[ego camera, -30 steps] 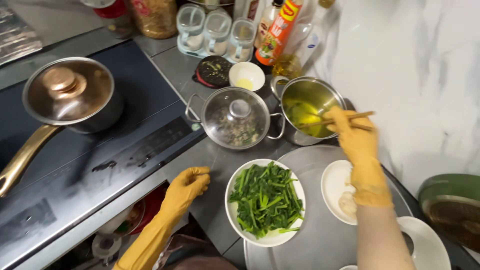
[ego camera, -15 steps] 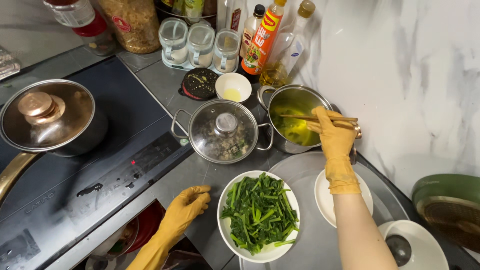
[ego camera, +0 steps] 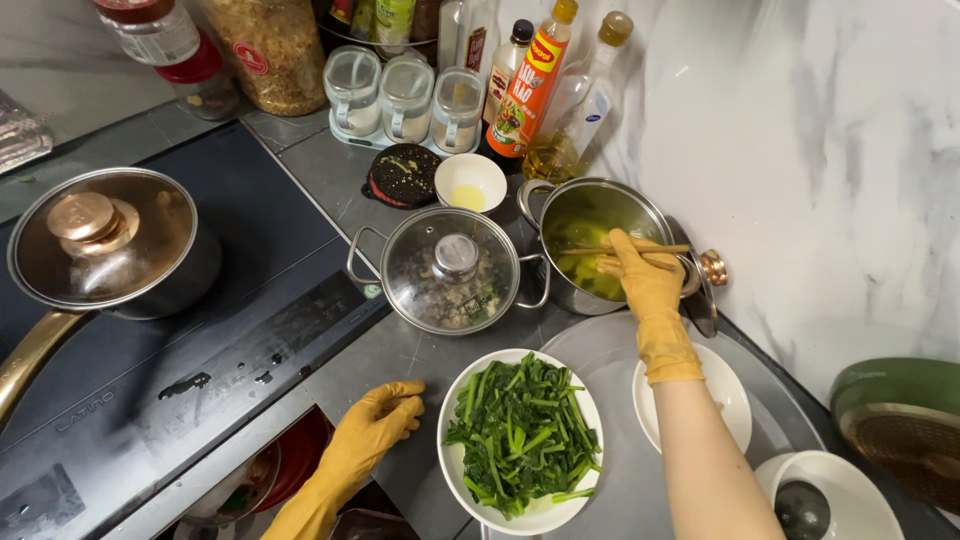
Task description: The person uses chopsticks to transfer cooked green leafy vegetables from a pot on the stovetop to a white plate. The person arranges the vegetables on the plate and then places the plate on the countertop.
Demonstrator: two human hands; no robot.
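**Yellow gloves at the pot: chopsticks over the broth**

Landmark: the white bowl of cooked greens [ego camera: 521, 440] at the near edge of the table [ego camera: 330, 170].

Far to the left of it, on the dark cooktop [ego camera: 200, 340], sits a lidded saucepan [ego camera: 110, 245] with a gold handle. Just left of the bowl, the left hand [ego camera: 375, 425], in a yellow rubber glove, lies palm down on the table edge, fingers loosely spread and holding nothing. Directly behind the bowl stands a two-handled pot under a glass lid [ego camera: 452, 270], and further back a small white dish of yellow liquid [ego camera: 471, 182], a dark round trivet [ego camera: 403, 175], three condiment jars [ego camera: 405, 95] and several sauce bottles [ego camera: 530, 85].

Behind and to the right of the bowl, the right hand [ego camera: 645, 280], also gloved, is closed around a pair of wooden chopsticks [ego camera: 610, 250] held level across the open steel pot [ego camera: 590, 240], which holds yellow-green liquid. The pot's lid [ego camera: 700, 290] leans against its right side. Right of the bowl lie an empty white plate [ego camera: 725, 400] and, nearer the corner, a white bowl with a ladle [ego camera: 820, 500].

By the look of it, the greens are already out and the step in hand is tending the remaining liquid. Any next move calls for steady chopsticks and care near the hot rim.
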